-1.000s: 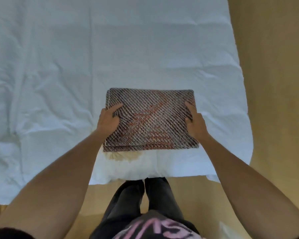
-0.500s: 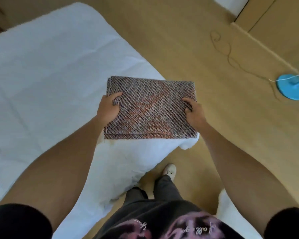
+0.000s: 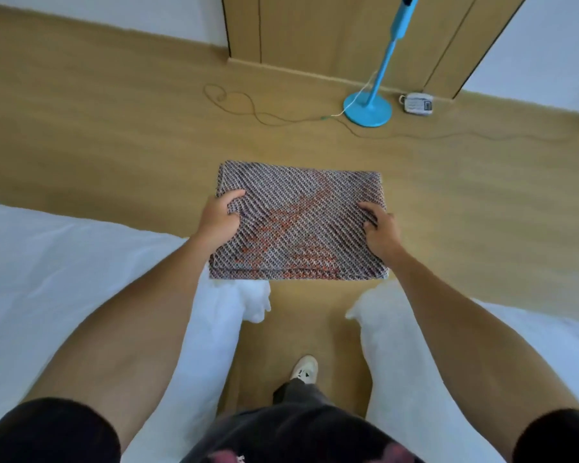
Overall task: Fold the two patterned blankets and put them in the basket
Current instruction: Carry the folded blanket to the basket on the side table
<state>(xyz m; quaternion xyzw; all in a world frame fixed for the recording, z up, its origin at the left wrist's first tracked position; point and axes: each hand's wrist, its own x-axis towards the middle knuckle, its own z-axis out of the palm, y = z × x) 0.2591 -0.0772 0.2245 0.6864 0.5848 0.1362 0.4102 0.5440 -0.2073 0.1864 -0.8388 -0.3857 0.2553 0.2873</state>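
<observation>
Since the frame half a second back, my view had swung off the bed and out over the wooden floor, and the folded blanket had come with it, now hanging above bare boards instead of white bedding.

I held the blanket flat and level between both hands, which I judged was the point: a grip at each short side keeps the layers stacked so the fold does not slide open on the way to the basket. My left hand gripped the left edge, fingers curled over the top of the weave. My right hand did the same on the right edge, fingers pressed onto the pattern and wrapped round the side. Both were clamped on the cloth, neither loose.

Counting what I could see: one patterned blanket, folded into a rectangle; the second was out of view. No basket showed anywhere, so I reckoned I was still looking for it. Two white stretches of bedding sat either side of my legs. One blue stand stood near the wall, one cable trailed across the floor, and one small white device lay just beside the stand's base.
</observation>
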